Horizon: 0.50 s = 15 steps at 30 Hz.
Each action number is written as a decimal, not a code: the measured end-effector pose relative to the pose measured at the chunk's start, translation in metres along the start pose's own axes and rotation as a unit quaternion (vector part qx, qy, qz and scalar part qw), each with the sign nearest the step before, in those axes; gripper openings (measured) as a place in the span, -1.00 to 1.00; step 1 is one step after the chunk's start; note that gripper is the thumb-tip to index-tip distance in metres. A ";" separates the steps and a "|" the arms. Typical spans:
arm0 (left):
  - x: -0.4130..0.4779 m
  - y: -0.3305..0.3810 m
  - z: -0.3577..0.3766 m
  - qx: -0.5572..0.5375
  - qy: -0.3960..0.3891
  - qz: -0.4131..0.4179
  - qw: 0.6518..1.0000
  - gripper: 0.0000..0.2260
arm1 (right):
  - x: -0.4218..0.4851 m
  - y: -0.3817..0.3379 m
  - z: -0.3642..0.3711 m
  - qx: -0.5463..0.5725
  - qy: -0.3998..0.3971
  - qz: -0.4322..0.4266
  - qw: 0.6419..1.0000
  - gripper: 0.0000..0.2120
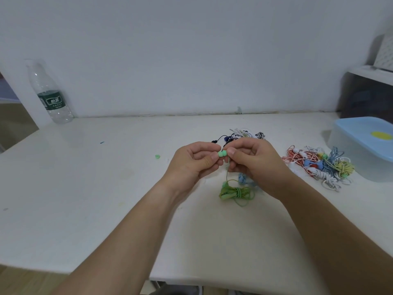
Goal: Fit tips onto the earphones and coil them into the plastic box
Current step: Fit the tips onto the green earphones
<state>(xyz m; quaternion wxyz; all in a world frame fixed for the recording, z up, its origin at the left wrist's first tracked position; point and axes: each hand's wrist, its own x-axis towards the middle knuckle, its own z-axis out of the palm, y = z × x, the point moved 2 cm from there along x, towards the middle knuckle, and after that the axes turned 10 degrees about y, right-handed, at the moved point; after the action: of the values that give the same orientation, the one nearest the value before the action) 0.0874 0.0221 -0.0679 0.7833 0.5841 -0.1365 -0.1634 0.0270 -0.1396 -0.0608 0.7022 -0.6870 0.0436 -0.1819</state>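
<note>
Above the middle of the white table point(85, 188), my left hand point(191, 162) and my right hand point(253, 165) meet. Between their fingertips sit two mint-green pieces point(222, 154), a green tip and a green earbud pressed together. My left hand pinches the tip side, my right hand pinches the earbud side. A thin green cord runs down from the earbud to a green coiled bundle point(235, 193) lying on the table below my hands. A loose green tip point(157, 156) lies on the table to the left. The plastic box point(361, 145) with a blue lid stands at the far right.
A tangled pile of coloured earphones point(319, 167) lies beside the box. Dark and white earphones point(244, 134) lie behind my hands, and a blue earphone point(243, 179) under my right hand. A clear water bottle point(50, 92) stands at the back left against the wall.
</note>
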 end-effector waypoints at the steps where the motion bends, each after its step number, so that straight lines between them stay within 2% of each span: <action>1: 0.000 0.000 0.001 -0.003 0.000 -0.001 1.000 -0.87 | 0.000 0.000 0.000 0.002 -0.001 -0.001 1.000 -0.89; 15: 0.000 0.000 0.000 0.035 0.012 0.014 0.999 -0.89 | 0.003 0.006 -0.004 -0.022 -0.007 -0.004 1.000 -0.89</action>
<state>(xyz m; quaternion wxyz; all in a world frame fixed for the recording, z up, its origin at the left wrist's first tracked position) 0.0876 0.0221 -0.0680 0.7663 0.6108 -0.1412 -0.1408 0.0294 -0.1440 -0.0665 0.6862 -0.7039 0.0397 -0.1792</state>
